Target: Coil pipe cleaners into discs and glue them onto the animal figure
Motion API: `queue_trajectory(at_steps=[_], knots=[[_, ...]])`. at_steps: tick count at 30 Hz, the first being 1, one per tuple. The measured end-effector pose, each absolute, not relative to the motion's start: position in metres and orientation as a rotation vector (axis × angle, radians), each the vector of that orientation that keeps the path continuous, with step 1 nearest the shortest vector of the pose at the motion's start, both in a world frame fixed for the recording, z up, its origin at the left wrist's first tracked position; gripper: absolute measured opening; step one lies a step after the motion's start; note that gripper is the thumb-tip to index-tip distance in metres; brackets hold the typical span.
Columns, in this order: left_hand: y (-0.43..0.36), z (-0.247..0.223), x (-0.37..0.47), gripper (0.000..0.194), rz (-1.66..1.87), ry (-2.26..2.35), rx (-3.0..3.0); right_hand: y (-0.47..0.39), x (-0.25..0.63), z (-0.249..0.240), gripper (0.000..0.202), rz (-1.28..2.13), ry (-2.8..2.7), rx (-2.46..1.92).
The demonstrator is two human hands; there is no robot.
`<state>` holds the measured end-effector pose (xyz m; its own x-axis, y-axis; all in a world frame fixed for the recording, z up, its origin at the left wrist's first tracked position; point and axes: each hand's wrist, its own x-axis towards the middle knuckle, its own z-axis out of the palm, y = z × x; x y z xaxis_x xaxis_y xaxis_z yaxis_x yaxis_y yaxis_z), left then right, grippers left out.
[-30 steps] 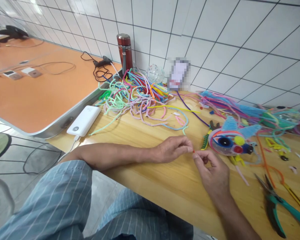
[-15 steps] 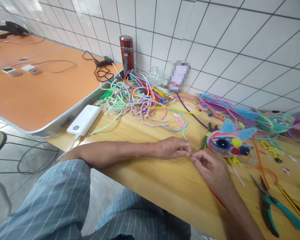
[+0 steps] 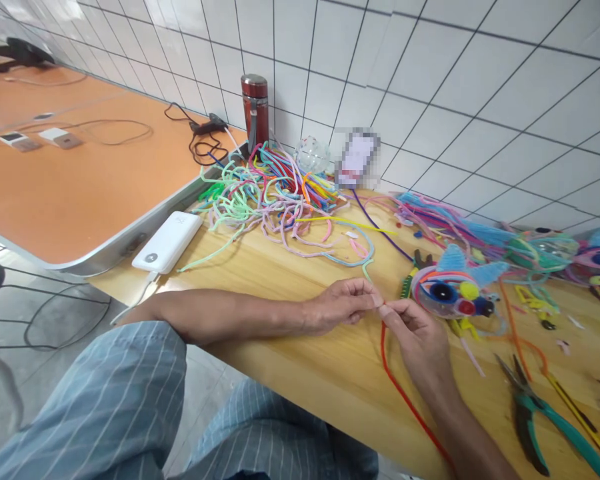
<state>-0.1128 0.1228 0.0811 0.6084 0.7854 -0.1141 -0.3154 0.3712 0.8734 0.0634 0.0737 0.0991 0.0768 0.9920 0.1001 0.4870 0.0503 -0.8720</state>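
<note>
Over the wooden table, my left hand [image 3: 347, 303] and my right hand [image 3: 417, 337] meet fingertip to fingertip. Both pinch the end of a red pipe cleaner [image 3: 396, 385]. Its long tail hangs below the fingers and runs down along my right forearm toward the table's front edge. The pinched tip is mostly hidden by the fingers. Just beyond my right hand sits a clear ball figure [image 3: 447, 290] with light-blue fuzzy ears, blue and yellow eyes and a red nose. Green-handled long-nose pliers [image 3: 530, 403] lie to the right of my right forearm.
A tangled heap of pipe cleaners [image 3: 275, 193] lies at the back, beside a red thermos [image 3: 255, 113]. A phone [image 3: 357, 159] leans on the tiled wall. A white power bank [image 3: 167, 241] lies at left. At right are a yellow cutter [image 3: 580, 417] and another ball figure [image 3: 597, 263].
My hands have turned a little while staying together. More of the red pipe cleaner now shows, bending down beside my right wrist. The view has shifted slightly.
</note>
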Motion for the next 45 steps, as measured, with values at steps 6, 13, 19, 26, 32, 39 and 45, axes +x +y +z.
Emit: queue_trajectory(at_steps=[6, 13, 19, 26, 32, 39, 45], knots=[[0.147, 0.085, -0.121, 0.014, 0.633, 0.529, 1.45, 0.08, 0.089, 0.114, 0.032, 0.906, -1.76, -1.576], [0.137, 0.088, -0.121, 0.013, 0.75, 0.508, 1.441, 0.074, 0.084, 0.118, 0.032, 0.838, -1.763, -1.619], [0.115, 0.087, -0.111, 0.046, 0.85, 0.613, 0.881, 0.068, 0.051, 0.095, 0.039, 0.852, -1.316, -1.552], [0.137, 0.091, -0.116, 0.021, 0.682, 0.548, 1.163, 0.072, 0.071, 0.108, 0.044, 1.041, -1.345, -1.596], [0.147, 0.105, -0.125, 0.009, 0.582, 0.496, 1.6, 0.075, 0.091, 0.138, 0.047, 1.197, -1.621, -1.795], [0.13, 0.097, -0.117, 0.012, 0.774, 0.63, 1.031, 0.076, 0.063, 0.112, 0.046, 0.975, -1.378, -1.699], [0.127, 0.09, -0.111, 0.026, 0.757, 0.678, 0.765, 0.077, 0.059, 0.086, 0.047, 1.03, -1.203, -1.574]])
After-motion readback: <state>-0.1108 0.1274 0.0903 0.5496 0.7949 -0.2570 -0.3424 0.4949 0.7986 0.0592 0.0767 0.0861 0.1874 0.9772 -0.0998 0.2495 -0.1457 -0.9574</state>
